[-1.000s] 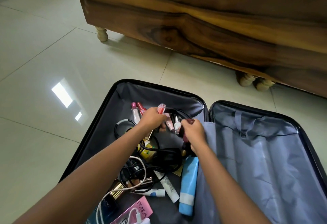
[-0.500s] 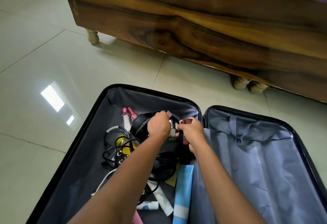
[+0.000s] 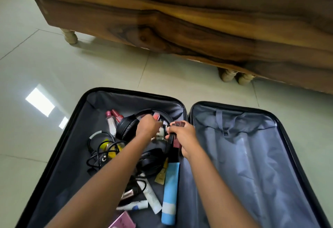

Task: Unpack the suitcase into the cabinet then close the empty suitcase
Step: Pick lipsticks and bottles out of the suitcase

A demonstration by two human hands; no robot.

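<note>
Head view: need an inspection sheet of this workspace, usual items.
Surface: glossy pale tiled floor, bright reflections at left.
Job's things: suitcase open flat; left half holds headphones, blue tube, other bottles and tubes; right half shows only lining and strap.
Clutter: nothing seen outside the suitcase.
Hands: left hand grips a pink-capped bottle; right hand grips a dark red tube, both beside the headphones.
Cables: black cable tangled in the left half.
Surroundings: wooden furniture on turned legs beyond the suitcase.

Black headphones (image 3: 126, 128); blue tube (image 3: 170, 188); maroon lipstick (image 3: 177, 144); grey suitcase lining (image 3: 243, 164); brown-streaked wood (image 3: 180, 20).
</note>
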